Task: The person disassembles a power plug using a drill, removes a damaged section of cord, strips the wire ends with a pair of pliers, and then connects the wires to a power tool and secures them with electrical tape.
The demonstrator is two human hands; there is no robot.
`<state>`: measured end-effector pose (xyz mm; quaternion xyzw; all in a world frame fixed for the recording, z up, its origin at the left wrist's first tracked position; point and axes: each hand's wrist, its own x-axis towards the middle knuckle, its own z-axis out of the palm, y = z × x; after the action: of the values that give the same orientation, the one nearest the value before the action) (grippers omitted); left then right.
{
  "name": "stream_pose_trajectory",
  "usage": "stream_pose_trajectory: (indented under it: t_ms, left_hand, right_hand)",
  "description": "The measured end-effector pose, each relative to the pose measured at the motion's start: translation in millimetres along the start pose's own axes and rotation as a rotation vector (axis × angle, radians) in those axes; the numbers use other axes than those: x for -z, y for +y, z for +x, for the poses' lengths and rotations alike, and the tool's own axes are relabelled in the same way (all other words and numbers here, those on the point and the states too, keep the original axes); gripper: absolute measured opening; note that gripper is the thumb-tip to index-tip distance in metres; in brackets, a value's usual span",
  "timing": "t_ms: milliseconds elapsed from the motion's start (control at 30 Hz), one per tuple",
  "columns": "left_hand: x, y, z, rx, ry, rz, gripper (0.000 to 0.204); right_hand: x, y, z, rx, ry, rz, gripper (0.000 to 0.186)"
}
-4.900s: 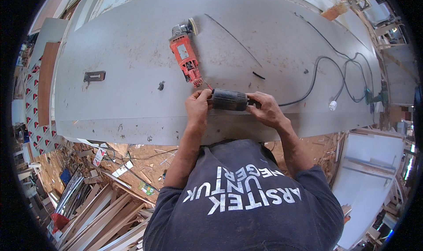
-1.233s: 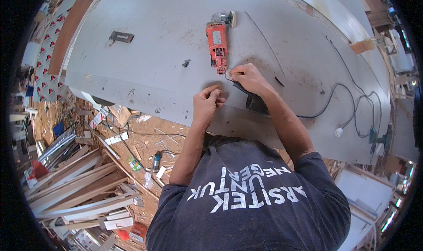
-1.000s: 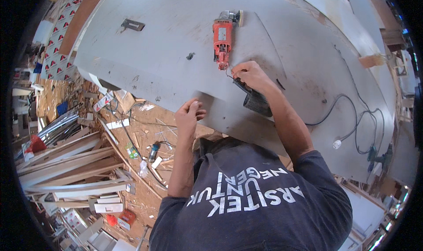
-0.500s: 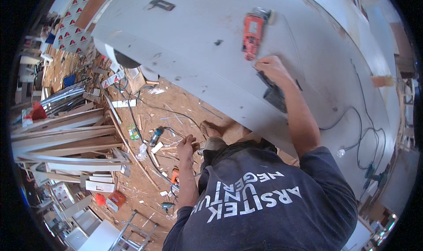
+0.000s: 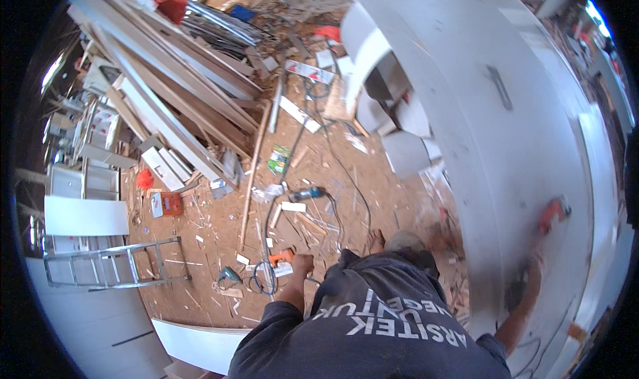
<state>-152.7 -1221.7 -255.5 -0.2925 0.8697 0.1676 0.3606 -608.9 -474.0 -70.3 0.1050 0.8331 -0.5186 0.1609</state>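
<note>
My left hand (image 5: 303,262) hangs low over the littered floor, fingers curled, appearing near an orange power tool (image 5: 281,257) lying below; whatever it may hold is hidden. My right hand (image 5: 532,259) is smeared by motion at the grey work table (image 5: 506,146), beside a dark, blurred tool housing (image 5: 516,289). Just beyond that hand lies the red angle tool (image 5: 552,216) with a round pad. A small dark slotted piece (image 5: 499,86) sits farther along the table.
Long boards (image 5: 166,113) are piled at upper left. An aluminium ladder (image 5: 113,262) lies at left. A teal tool (image 5: 307,194), cables, offcuts and an orange box (image 5: 166,204) litter the floor (image 5: 353,179). A white panel (image 5: 193,336) stands at lower left.
The view has swung left, shifting the table to the right edge. My left hand left the table and dropped over the floor. My right hand stayed by the red tool, now blurred.
</note>
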Motion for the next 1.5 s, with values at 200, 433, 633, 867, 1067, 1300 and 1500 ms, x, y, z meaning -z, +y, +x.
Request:
stream_pose_trajectory:
  t_ms: [200,433,633,867,1067,1300,1500]
  left_hand:
    - [120.7,-14.0,79.0,0.297,-0.015,-0.650,0.031]
    - [278.5,-55.2,215.2,0.138,0.349,-0.643,0.030]
    - [369.9,-110.0,287.1,0.277,0.319,-0.958,0.030]
    - [414.3,-199.0,388.4,0.397,0.202,-1.048,0.035]
    - [435.0,-315.6,478.0,0.329,0.273,-0.597,0.033]
    - [704.3,-396.8,613.2,0.445,0.573,-1.029,0.032]
    - [912.5,-459.0,757.9,0.317,0.641,-1.082,0.023]
  right_hand:
    - [-54.2,-33.0,11.6,-0.007,0.498,-0.417,0.040]
    - [-137.1,-164.5,59.0,0.002,0.892,-0.990,0.035]
    - [-309.1,-330.7,257.6,0.709,0.872,-0.617,0.030]
    - [-778.9,-700.2,299.5,0.928,0.225,-0.292,0.027]
    - [-1020.2,-836.1,319.4,1.139,-0.051,-0.473,0.028]
    - [-1168.2,-841.5,412.6,0.774,-0.369,-0.508,0.026]
    - [-1259.8,-862.2,508.6,0.627,-0.386,-0.623,0.027]
